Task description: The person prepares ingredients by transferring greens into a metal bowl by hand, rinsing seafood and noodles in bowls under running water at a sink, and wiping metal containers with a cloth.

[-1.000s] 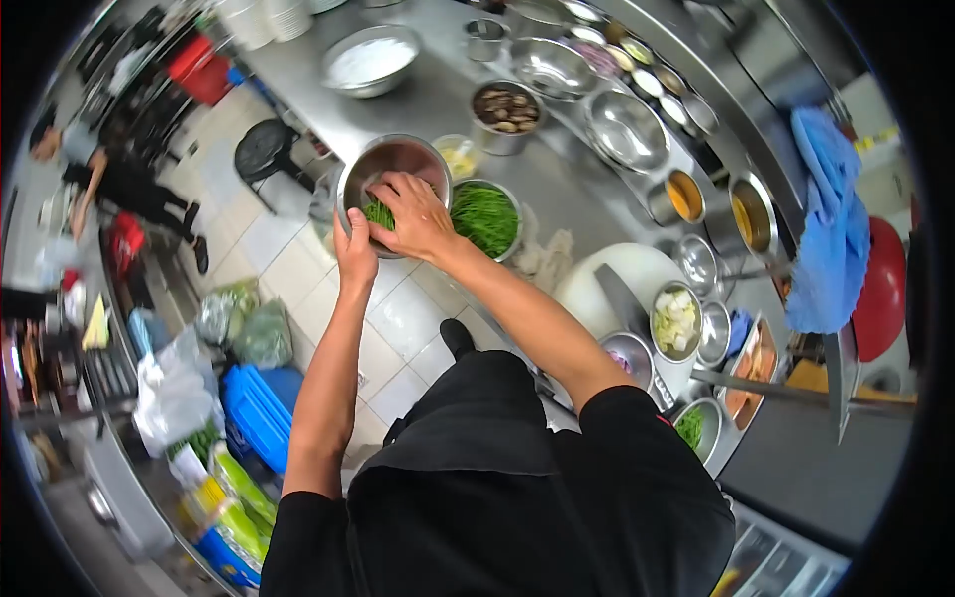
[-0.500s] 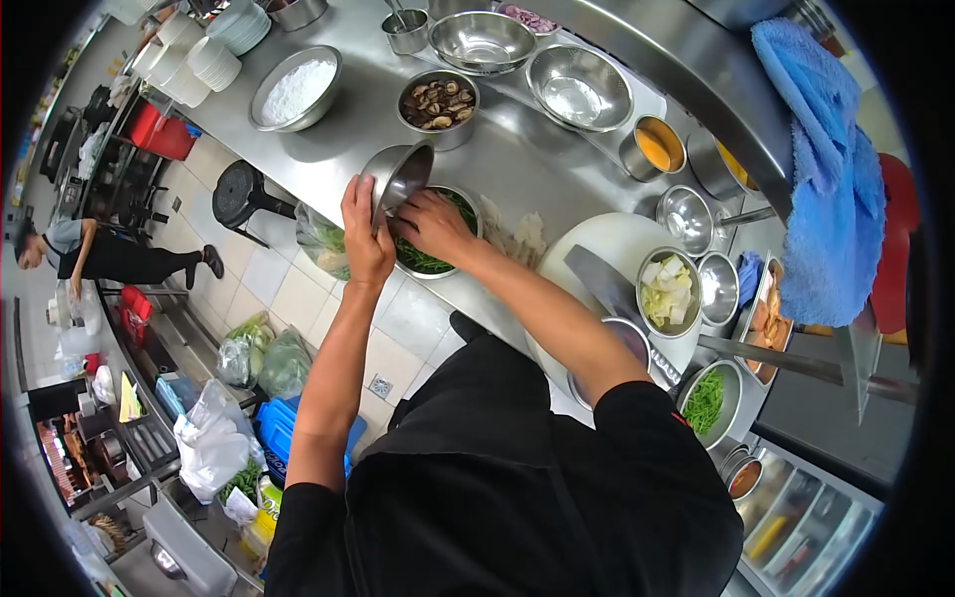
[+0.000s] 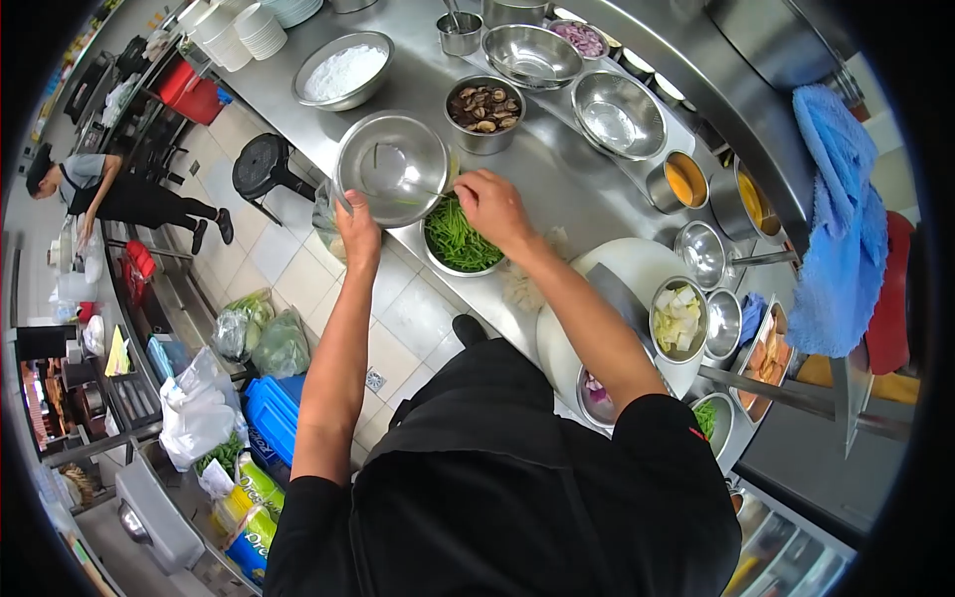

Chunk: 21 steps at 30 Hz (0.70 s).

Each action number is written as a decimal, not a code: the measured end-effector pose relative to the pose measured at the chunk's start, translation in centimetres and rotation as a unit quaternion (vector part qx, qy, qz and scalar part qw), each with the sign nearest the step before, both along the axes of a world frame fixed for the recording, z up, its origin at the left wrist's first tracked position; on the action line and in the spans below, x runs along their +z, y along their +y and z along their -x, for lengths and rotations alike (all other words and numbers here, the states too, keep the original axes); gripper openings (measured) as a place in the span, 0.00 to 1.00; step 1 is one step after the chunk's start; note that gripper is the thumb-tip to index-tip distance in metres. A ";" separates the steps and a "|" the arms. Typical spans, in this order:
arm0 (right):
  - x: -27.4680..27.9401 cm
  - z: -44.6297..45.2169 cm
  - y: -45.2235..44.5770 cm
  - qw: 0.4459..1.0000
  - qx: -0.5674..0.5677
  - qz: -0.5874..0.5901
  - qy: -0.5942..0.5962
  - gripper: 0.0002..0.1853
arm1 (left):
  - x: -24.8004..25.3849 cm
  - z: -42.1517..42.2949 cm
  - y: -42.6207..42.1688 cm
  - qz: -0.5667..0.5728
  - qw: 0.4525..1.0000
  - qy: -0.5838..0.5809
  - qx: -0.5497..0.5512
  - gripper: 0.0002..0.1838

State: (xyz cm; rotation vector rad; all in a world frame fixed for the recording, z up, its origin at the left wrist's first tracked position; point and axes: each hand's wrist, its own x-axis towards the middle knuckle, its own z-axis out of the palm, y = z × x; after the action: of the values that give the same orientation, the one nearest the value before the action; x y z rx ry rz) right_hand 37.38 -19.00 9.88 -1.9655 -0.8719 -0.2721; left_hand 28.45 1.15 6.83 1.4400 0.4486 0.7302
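My left hand (image 3: 356, 231) grips the near rim of a steel bowl (image 3: 370, 149), tilted so its inside faces me. A few thin green strands cling inside it. My right hand (image 3: 494, 211) is closed in a pinch at the bowl's right side; whatever its fingertips hold is too small to make out. Just below them stands a metal container of cut green vegetables (image 3: 460, 237), at the counter's edge. Beyond sits a steel pot of sliced mushrooms (image 3: 484, 106). Pale scraps (image 3: 532, 274) lie to the right of the greens.
A cleaver (image 3: 619, 298) rests on the round white cutting board (image 3: 567, 333), beside a bowl of chopped cabbage (image 3: 679, 318). White powder fills a bowl (image 3: 345, 74) at the far left. A black stool (image 3: 264, 164) stands on the floor. Across the aisle, a person (image 3: 119, 194) stands.
The steel bowl has turned from steeply tipped over the greens to showing its inside towards me. My right hand has moved out of the greens, up to the bowl's right side.
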 end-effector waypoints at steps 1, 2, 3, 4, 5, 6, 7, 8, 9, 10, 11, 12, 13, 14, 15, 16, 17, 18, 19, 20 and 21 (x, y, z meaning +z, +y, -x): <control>0.4 -0.3 -0.1 0.999 0.008 -0.019 0.046 0.05 | 0.0 0.1 -0.2 -0.013 1.000 0.005 0.001 0.36; 0.8 -0.5 -0.3 0.999 0.012 -0.017 0.047 0.05 | 0.0 0.2 -0.2 -0.027 1.000 0.010 0.002 0.36; 1.2 -0.8 -0.4 0.996 0.022 -0.020 0.086 0.05 | 0.0 0.3 -0.3 -0.043 0.999 0.016 0.003 0.36; 1.5 -1.1 -0.3 0.991 0.031 -0.024 0.126 0.05 | 0.1 0.4 -0.4 -0.060 0.998 0.022 0.004 0.36; 1.5 -1.2 0.1 0.991 0.035 -0.024 0.128 0.05 | 0.2 0.4 -0.4 -0.079 0.996 0.029 0.004 0.36; 1.5 -1.3 0.8 0.994 0.064 -0.024 0.082 0.06 | 0.2 0.4 -0.5 -0.098 0.994 0.036 0.003 0.36; 1.4 -1.4 1.5 0.995 0.091 -0.025 0.036 0.06 | 0.3 0.4 -0.7 -0.114 0.993 0.041 -0.001 0.36; 1.5 -1.5 2.6 0.995 0.090 -0.025 0.039 0.06 | 0.5 0.3 -1.1 -0.132 0.990 0.045 -0.005 0.37; 1.6 -1.6 4.0 0.994 0.101 -0.034 -0.027 0.07 | 0.7 0.3 -1.8 -0.130 0.990 0.048 -0.008 0.37; 1.7 -1.7 5.1 0.989 0.108 -0.043 -0.096 0.07 | 1.2 0.0 -2.6 -0.129 0.991 0.027 -0.037 0.37; 1.6 -2.0 5.8 0.989 0.102 -0.042 -0.099 0.07 | 1.6 -0.5 -3.1 -0.130 0.989 0.002 -0.067 0.37; 1.5 -2.3 6.5 0.996 0.044 -0.016 -0.077 0.08 | 1.7 -1.0 -3.3 -0.131 0.989 -0.003 -0.073 0.37; 1.6 -2.5 7.1 0.998 -0.015 0.009 -0.055 0.10 | 1.6 -1.5 -3.5 -0.134 0.989 0.002 -0.066 0.36; 1.4 -2.2 7.3 0.998 -0.023 0.009 -0.056 0.10 | 1.5 -1.8 -3.6 -0.134 0.989 0.008 -0.059 0.36; 0.9 -1.2 7.3 0.998 0.033 -0.001 -0.054 0.10 | 1.4 -1.7 -3.1 -0.141 0.986 0.052 -0.075 0.34; 0.4 -0.5 7.0 0.995 0.089 -0.010 -0.053 0.10 | 1.5 -1.9 -2.6 -0.137 0.986 0.051 -0.085 0.34; 0.2 -0.2 6.5 0.989 0.138 -0.022 -0.054 0.11 | 1.7 -2.2 -2.2 -0.105 0.989 0.032 -0.099 0.33; -0.2 -0.1 5.9 0.990 0.129 -0.018 -0.056 0.11 | 1.9 -2.5 -1.9 -0.072 0.991 0.011 -0.112 0.32; -0.7 -0.4 5.0 0.985 0.150 0.027 -0.078 0.11 | 2.5 -2.7 -1.8 -0.069 0.989 -0.024 -0.128 0.31; -0.3 -0.5 4.1 0.977 0.173 0.072 -0.099 0.12 | 2.4 -3.1 -1.7 -0.067 0.988 -0.030 -0.132 0.31; 0.0 -0.6 3.1 0.974 0.181 0.105 -0.089 0.12 | 2.2 -3.1 -1.7 -0.127 0.984 -0.027 -0.125 0.31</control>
State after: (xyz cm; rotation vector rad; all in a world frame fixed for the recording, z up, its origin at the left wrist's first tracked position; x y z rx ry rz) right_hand 37.96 -15.92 9.88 -1.9462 -1.4040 -0.1479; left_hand 31.57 -0.59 8.99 1.6749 0.1288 0.6374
